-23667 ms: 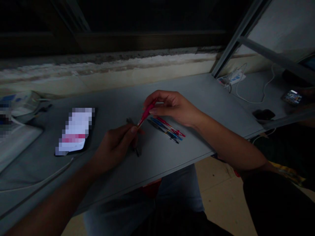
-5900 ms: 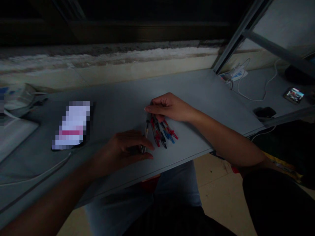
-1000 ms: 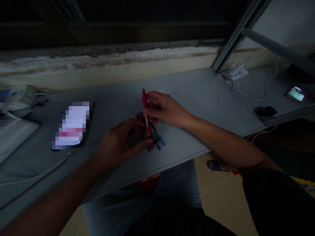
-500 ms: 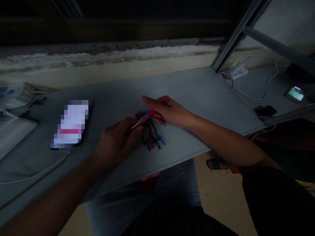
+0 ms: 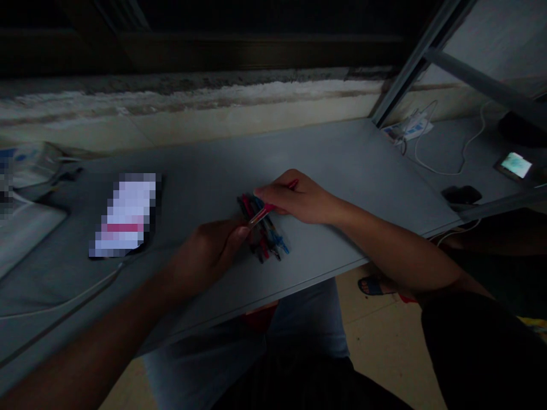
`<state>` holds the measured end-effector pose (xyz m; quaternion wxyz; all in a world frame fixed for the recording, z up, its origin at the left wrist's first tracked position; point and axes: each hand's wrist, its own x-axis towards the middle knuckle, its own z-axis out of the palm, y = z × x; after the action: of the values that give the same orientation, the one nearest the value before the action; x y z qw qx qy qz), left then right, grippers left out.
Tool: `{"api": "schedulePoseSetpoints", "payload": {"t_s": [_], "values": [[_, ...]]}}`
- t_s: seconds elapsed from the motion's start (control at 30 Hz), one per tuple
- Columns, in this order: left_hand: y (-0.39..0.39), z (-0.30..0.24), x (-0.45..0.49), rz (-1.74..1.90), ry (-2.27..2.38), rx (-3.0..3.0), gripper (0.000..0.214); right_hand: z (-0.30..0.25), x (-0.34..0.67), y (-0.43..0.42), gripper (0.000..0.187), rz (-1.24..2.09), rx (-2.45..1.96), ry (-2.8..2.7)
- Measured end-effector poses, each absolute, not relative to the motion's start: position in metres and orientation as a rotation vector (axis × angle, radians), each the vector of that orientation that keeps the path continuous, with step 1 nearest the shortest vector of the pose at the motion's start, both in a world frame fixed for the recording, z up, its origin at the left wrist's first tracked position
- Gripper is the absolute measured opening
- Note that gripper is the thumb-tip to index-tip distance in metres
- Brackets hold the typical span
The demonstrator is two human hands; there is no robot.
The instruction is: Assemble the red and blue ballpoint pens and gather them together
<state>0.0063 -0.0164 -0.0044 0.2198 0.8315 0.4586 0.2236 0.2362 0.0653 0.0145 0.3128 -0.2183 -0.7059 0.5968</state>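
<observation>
Over the desk (image 5: 325,154), right hand (image 5: 297,199) gripping a red pen (image 5: 265,212); left hand (image 5: 209,250) curled at its tip

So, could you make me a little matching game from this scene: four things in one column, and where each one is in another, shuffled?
Things:
1. Red pen
2. Pile of pens
3. Lit phone
4. Dark sandal

Places:
A. On the floor below the desk
B. On the grey surface beyond the desk's far corner
C. In the right hand, its tip by the left hand
D. Lying on the grey desk between the hands

Pairs: 1-C, 2-D, 3-B, 4-A.
</observation>
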Motion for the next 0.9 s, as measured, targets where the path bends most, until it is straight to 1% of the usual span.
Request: {"api": "schedulePoseSetpoints", "payload": {"t_s": [0.07,0.17,0.27,0.37,0.4,0.5,0.57,0.63,0.67,0.73,0.83,0.9], "values": [[-0.016,-0.006,0.005,0.595,1.184,2.229,0.050,0.015,0.240,0.069,0.067,1.524,-0.494,-1.983],[-0.013,-0.005,0.004,0.639,1.195,2.195,0.043,0.016,0.245,0.076,0.058,1.516,-0.363,-2.057],[-0.010,-0.001,0.004,0.639,1.200,2.195,0.041,0.018,0.249,0.083,0.045,1.488,-0.282,-2.103],[-0.008,0.003,0.004,0.632,1.204,2.175,0.043,0.019,0.252,0.088,0.028,1.450,-0.323,-2.119],[-0.008,0.003,0.004,0.641,1.222,2.170,0.043,0.020,0.253,0.089,0.025,1.454,-0.330,-2.117],[-0.008,0.004,0.005,0.693,1.301,2.180,0.042,0.020,0.254,0.090,0.024,1.554,-0.339,-2.131],[-0.007,0.003,0.004,0.707,1.337,2.201,0.039,0.020,0.253,0.090,0.034,1.608,-0.442,-2.126],[-0.005,0.001,0.002,0.691,1.351,2.230,0.038,0.019,0.251,0.089,0.046,1.579,-0.565,-2.090],[-0.003,0.000,0.001,0.683,1.353,2.245,0.038,0.018,0.251,0.089,0.048,1.551,-0.597,-2.075],[-0.001,-0.003,-0.002,0.682,1.359,2.263,0.039,0.017,0.252,0.090,0.044,1.520,-0.586,-2.072],[0.002,-0.003,-0.006,0.654,1.374,2.225,0.043,0.017,0.256,0.093,0.027,1.552,-0.479,-2.080],[0.002,0.000,-0.008,0.608,1.378,2.184,0.047,0.017,0.257,0.095,0.021,1.583,-0.390,-2.063]]}}
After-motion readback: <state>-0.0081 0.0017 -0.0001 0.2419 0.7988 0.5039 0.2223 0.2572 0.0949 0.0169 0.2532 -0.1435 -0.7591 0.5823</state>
